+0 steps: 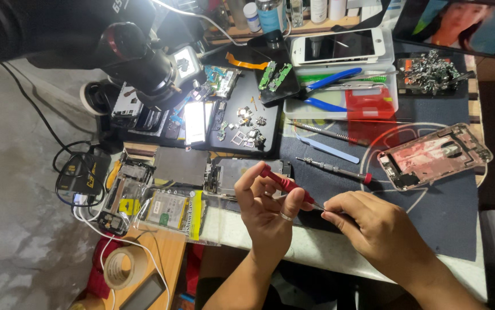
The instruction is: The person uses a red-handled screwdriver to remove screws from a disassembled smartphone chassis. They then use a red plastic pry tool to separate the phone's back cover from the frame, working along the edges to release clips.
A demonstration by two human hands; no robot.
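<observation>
Red-handled screwdriver [285, 183] sits pinched in the left hand [265, 209], fingers clamped round its grip, held just above the tabletop [316, 244] edge. Right hand [374, 224] has its fingers together at the tip (can't tell what's between them). Opened phone [242, 172] lies just behind, second screwdriver [333, 170] nearby.

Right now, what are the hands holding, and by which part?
The left hand grips a red-handled screwdriver by its handle. The right hand pinches at the tip end of its shaft; anything tiny between those fingers is too small to tell.
</observation>
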